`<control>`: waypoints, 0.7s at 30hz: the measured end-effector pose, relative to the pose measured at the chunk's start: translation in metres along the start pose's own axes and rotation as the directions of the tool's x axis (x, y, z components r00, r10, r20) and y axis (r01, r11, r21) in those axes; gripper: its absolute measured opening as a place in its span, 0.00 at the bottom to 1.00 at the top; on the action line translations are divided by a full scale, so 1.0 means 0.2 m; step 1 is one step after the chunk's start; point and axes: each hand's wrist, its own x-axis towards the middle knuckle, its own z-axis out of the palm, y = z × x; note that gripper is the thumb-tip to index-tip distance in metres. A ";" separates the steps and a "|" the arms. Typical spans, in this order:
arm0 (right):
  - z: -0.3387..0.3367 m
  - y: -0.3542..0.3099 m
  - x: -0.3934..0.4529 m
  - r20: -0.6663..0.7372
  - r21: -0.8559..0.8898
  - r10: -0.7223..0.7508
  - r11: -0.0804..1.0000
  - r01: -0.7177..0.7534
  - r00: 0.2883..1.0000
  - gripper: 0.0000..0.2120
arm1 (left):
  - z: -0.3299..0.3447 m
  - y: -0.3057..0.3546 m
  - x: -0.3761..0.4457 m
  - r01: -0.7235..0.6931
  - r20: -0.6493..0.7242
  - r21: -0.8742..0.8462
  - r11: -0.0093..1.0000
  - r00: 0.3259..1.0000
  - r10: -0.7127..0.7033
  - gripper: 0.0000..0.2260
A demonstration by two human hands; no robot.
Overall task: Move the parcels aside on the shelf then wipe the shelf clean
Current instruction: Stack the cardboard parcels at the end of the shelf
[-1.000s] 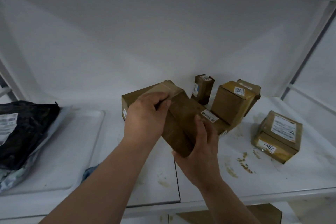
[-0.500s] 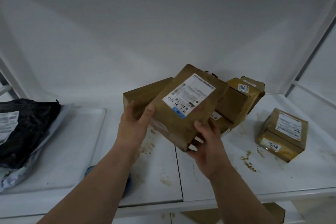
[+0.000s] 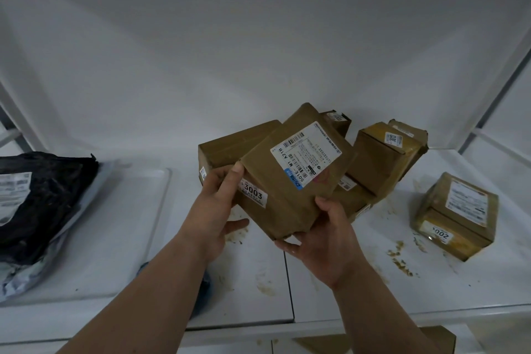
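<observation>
I hold a brown cardboard parcel (image 3: pixel 290 181) with a white shipping label above the white shelf (image 3: pixel 247 290), label side facing me. My left hand (image 3: pixel 215 207) grips its left edge, thumb on top. My right hand (image 3: pixel 324 241) grips its lower right corner from below. Behind it lies a long brown box (image 3: pixel 230 146). More brown boxes (image 3: pixel 385 158) are stacked to the right, and a single labelled box (image 3: pixel 457 213) sits at the far right. Brown smears (image 3: pixel 399 259) stain the shelf under and right of my hands.
A black mailer bag (image 3: pixel 43 204) lies on grey bags at the left, on a raised white tray (image 3: pixel 123 238). A blue cloth (image 3: pixel 204 290) peeks out under my left forearm. Shelf uprights (image 3: pixel 500 75) rise at the right. Another brown box (image 3: pixel 436 339) sits below the shelf edge.
The parcel has been lifted off the pile and turned over, so its label faces me. Both hands shifted their hold to its edges and rose slightly.
</observation>
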 end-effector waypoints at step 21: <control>-0.04 0.03 0.04 -0.204 0.110 0.031 0.994 -0.009 0.978 0.20 | -0.02 -0.06 0.08 0.039 -0.163 0.100 0.994 0.986 -0.022 0.09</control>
